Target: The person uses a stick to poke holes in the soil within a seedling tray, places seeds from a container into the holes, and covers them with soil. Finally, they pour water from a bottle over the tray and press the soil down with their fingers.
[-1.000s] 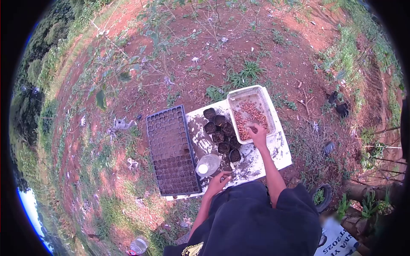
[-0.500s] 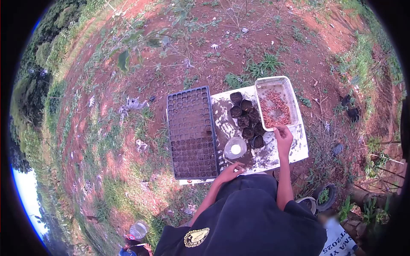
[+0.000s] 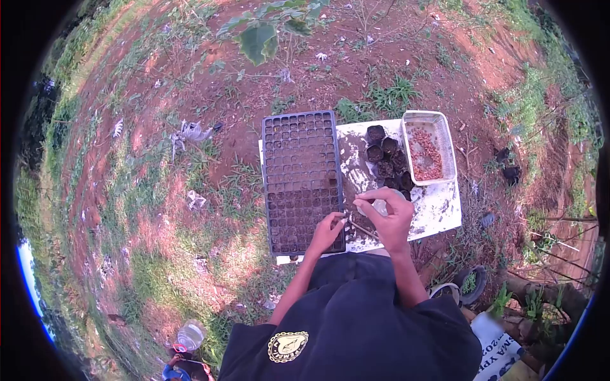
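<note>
Black short-sleeved shirt (image 3: pixel 368 317); round yellow-and-white emblem (image 3: pixel 284 346) on the chest, on the left hand's (image 3: pixel 326 232) side; sleeves end well short of either hand.

Black seedling tray (image 3: pixel 302 178), near cells soil-filled, thin stick (image 3: pixel 363 228) perhaps, beside its corner

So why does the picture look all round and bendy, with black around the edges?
Head view: a fisheye lens curves everything, so the sides of the seed tray bow and the picture's corners go black; the daylight there is soft, no hard shadows or glare; the left hand and right hand look small but sharp.
</note>
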A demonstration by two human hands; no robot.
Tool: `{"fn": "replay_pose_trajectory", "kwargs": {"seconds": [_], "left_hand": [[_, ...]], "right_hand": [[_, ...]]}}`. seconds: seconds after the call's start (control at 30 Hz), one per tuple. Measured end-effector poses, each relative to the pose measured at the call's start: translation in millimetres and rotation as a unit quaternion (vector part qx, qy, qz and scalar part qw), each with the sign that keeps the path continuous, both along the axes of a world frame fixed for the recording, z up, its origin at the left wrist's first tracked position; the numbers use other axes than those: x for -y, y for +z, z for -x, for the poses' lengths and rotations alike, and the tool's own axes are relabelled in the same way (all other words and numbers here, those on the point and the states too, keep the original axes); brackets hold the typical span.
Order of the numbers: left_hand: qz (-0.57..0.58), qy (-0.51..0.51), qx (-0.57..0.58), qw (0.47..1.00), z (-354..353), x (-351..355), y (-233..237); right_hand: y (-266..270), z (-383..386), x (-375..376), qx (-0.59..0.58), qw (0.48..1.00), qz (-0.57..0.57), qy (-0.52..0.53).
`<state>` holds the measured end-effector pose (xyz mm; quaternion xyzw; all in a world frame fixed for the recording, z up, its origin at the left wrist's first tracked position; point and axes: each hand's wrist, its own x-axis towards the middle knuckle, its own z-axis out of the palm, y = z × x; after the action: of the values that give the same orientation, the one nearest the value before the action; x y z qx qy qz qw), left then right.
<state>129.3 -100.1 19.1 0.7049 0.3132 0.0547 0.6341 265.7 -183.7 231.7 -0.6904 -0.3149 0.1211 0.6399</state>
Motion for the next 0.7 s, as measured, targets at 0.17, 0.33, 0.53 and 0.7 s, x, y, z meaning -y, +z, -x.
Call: {"fn": "replay_pose_trajectory", "kwargs": {"seconds": [0.17, 0.33, 0.53, 0.7], "left_hand": [[-0.195, -0.013, -0.010, 0.981, 11, -28, -2], [-0.344, -0.059, -0.026, 0.937, 9, -44, -18], [-0.434, -0.111, -0.095, 0.889, 8, -51, -31], [-0.460, -0.112, -0.118, 0.873, 12, -54, -40]], "right_hand": [[-60, 9, -59, -0.045, 0.992, 0.114, 0.021], [-162, -15, -72, 0.021, 0.973, 0.230, 0.014], [-219, -29, -72, 0.112, 0.936, 0.332, 0.042], [-235, -35, -81, 0.162, 0.912, 0.366, 0.086]]}}
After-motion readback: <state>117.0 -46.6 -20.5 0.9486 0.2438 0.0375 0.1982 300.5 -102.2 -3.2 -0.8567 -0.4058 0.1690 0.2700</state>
